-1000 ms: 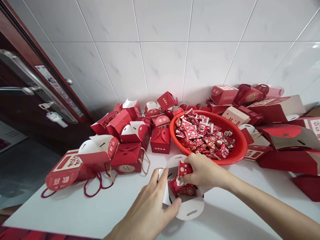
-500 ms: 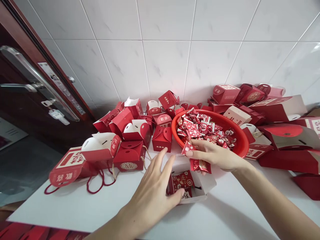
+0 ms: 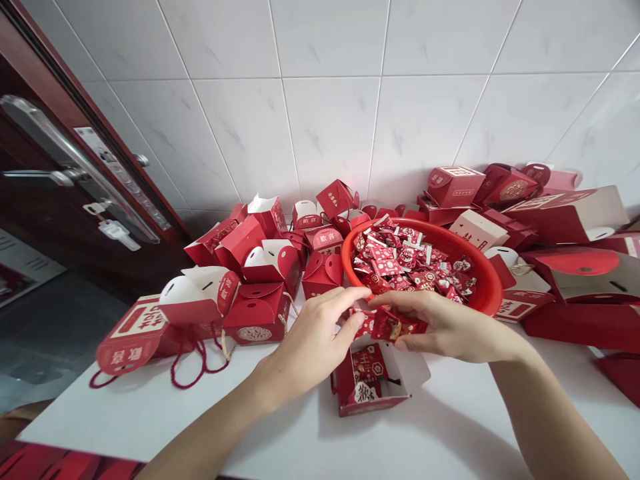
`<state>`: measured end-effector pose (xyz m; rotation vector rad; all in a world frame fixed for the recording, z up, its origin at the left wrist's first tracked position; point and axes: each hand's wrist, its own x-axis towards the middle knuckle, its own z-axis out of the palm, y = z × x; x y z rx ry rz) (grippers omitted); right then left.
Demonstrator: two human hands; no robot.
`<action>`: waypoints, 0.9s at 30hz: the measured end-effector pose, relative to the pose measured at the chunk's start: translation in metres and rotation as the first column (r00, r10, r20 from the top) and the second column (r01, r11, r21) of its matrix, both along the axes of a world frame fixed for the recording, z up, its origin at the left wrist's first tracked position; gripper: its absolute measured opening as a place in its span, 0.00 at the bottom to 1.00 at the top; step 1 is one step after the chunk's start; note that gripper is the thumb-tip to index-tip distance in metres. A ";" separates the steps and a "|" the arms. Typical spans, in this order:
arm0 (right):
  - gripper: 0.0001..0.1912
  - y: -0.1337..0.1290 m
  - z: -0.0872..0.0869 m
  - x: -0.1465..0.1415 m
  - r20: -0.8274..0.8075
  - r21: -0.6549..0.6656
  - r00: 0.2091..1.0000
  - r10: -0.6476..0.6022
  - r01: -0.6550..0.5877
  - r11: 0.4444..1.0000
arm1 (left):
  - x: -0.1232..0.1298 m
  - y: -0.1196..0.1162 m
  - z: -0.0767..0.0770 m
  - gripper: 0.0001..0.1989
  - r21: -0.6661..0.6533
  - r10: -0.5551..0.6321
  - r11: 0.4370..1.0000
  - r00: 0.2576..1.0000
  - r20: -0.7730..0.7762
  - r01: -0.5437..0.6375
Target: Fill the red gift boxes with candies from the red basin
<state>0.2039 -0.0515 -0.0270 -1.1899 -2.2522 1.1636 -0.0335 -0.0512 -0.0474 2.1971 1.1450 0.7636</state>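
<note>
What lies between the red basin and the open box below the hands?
The head view shows red wrapped packets, with the left hand and right hand around them, between the red basin and the open box.

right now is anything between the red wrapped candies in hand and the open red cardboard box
Nothing visible. The left hand is beside the red wrapped candies in the right hand, and the open red cardboard box faces upward, with patterned red packets inside.

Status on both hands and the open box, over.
Left hand touching a small red packet; right hand holding red-wrapped sweets. Open red gift box below, printed packet inside. Red plastic basket close beyond hands.
</note>
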 end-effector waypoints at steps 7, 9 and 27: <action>0.17 -0.008 0.012 0.016 0.134 0.154 0.991 -0.010 -0.011 0.988 | 0.004 0.001 0.017 0.17 -0.008 -0.200 0.975 0.859 -0.471 0.223; 0.16 -0.009 0.013 0.012 0.169 0.170 0.985 0.022 -0.051 0.984 | 0.007 0.005 0.023 0.17 -0.005 -0.218 0.964 0.784 -0.581 0.264; 0.13 -0.011 0.000 -0.021 0.128 0.259 0.991 -0.022 -0.012 0.966 | -0.007 0.003 0.015 0.14 0.032 -0.035 0.998 0.882 -0.470 0.056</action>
